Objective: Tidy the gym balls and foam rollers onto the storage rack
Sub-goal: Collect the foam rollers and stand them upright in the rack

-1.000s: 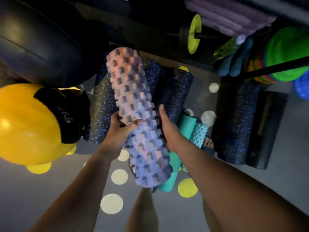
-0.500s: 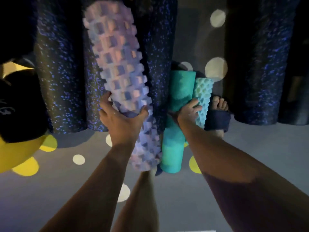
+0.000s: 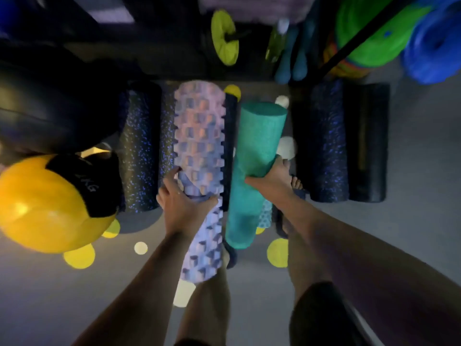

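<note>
My left hand (image 3: 183, 203) grips a knobbly lilac foam roller (image 3: 199, 156) near its middle, its far end pointing at the rack. My right hand (image 3: 272, 181) holds a smooth teal foam roller (image 3: 254, 151), lifted off the floor and tilted. A small teal bumpy roller (image 3: 265, 216) lies on the floor partly hidden under the teal one. Dark speckled rollers (image 3: 139, 151) lie to the left, and more (image 3: 328, 143) to the right. A yellow gym ball (image 3: 42, 206) sits at the left, a black gym ball (image 3: 50, 106) above it.
The dark storage rack (image 3: 174, 63) runs across the top, holding a yellow-green disc (image 3: 224, 36), teal items (image 3: 291, 61), and green (image 3: 369, 33) and blue (image 3: 434, 46) discs. A black 1 kg weight (image 3: 92, 181) rests against the yellow ball. My sandalled feet stand on the grey dotted floor (image 3: 411, 196).
My right hand has closed on the smooth teal roller and lifted it off the floor. The view has tilted back up toward the rack. My left hand still holds the lilac roller.
</note>
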Tool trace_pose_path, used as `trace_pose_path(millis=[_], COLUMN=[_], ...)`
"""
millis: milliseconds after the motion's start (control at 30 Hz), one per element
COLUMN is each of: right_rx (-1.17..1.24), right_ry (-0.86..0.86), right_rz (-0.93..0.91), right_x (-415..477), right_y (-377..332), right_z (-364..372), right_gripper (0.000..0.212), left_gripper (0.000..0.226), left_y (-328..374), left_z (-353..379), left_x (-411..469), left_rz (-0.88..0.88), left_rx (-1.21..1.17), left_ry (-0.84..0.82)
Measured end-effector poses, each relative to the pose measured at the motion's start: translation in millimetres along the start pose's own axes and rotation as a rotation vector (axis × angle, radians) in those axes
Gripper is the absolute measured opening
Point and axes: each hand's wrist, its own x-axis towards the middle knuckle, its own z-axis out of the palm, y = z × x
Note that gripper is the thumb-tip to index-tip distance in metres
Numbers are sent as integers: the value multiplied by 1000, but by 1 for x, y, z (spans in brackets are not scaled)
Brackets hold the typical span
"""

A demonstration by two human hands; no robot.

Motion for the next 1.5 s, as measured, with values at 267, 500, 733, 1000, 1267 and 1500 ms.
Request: trace_pose_path(millis=[267, 500, 733, 1000, 1267, 1500], right_rx=[184, 440, 549, 478, 433, 290], right_ry=[-111, -171, -96, 153, 465, 563], right_rz=[-291, -650, -853, -941, -655, -559], right_x=[-204, -353, -407, -382, -295, -223], right_y=[-232, -376, -452, -500, -546, -587], right_z=[-191, -255, -303, -423, -585, -687], right_gripper=[96, 67, 73, 111, 83, 103], left_gripper=[86, 111, 102, 101, 126, 104], left_y=[164, 217, 286, 433, 624, 761], left_z=[-241, -386, -438, -456, -420, -388], left_x=[-105, -167, -172, -171, -148, -97], left_rz=[253, 430, 569, 568, 527, 499], left_rx=[-226, -402, -452, -296, -67, 101], left_ry=[92, 311, 502, 379, 265, 223])
